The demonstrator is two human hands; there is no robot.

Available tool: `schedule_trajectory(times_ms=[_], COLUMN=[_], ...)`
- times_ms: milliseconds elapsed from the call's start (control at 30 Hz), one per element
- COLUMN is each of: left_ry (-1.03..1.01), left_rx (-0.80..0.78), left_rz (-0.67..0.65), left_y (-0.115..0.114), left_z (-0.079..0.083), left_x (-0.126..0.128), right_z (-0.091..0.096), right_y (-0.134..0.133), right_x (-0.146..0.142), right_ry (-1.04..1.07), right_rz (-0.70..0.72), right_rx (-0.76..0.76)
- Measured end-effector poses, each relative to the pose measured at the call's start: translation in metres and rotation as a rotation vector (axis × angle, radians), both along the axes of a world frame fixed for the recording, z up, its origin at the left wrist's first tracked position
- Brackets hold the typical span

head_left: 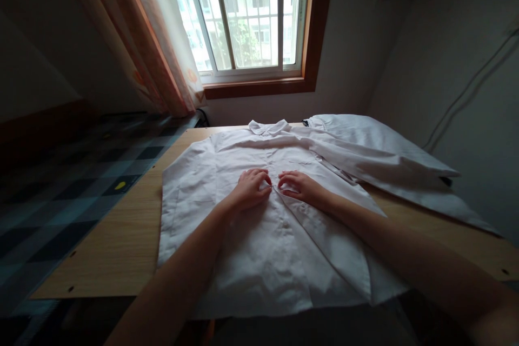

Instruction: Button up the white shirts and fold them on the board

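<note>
Head view: a white shirt [251,248] lies front up on a board [117,238], its collar [268,127] at the far edge and its hem toward the person, and both bare hands rest over the middle of its front. The left hand [254,185] lies on the shirt just to the left of the placket [279,213], knuckles raised, its thumb and forefinger drawn close together in a narrow pinch on the cloth at the front edge. The right hand [298,186] sits just across from it, its fingertips almost meeting those of the left; its thumb and forefinger are curled with a small gap between, and I cannot tell whether they have cloth between them. The shirt lies beneath both hands, and a crease runs from their fingertips toward the hem. A button [286,225] shows on the placket, nearer the person than the fingers. One sleeve [389,173] stretches off to the right across the board, with more white cloth [365,127] behind it. To the left of the board is a dark checked cover [89,189]; beyond it, an orange and white curtain [150,38] hangs beside a bright window [255,16]
</note>
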State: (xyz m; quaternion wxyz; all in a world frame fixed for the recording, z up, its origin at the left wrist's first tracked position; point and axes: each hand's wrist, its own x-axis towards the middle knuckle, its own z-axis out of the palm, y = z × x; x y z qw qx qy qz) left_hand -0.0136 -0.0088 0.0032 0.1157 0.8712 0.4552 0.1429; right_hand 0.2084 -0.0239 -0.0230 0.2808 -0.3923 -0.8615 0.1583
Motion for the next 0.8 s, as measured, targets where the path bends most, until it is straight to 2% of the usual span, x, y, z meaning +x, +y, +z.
schedule_trajectory(times_ms=[367, 500, 600, 800], left_ry=[-0.142, -0.137, -0.147, -0.220], left_rx=[0.048, 0.044, 0.045, 0.072], left_rz=[-0.063, -0.086, -0.097, -0.084], left_y=[0.006, 0.006, 0.006, 0.006], left_z=[-0.005, -0.003, -0.003, -0.003], left_x=[0.004, 0.005, 0.005, 0.006], right_z=[0.005, 0.010, 0.013, 0.007], right_y=[-0.004, -0.004, -0.006, -0.002], right_x=[0.001, -0.001, -0.003, -0.003], right_ry=[0.197, 0.187, 0.163, 0.131], right_rz=[-0.030, -0.008, -0.042, -0.033], right_rx=[-0.095, -0.129, -0.134, -0.139])
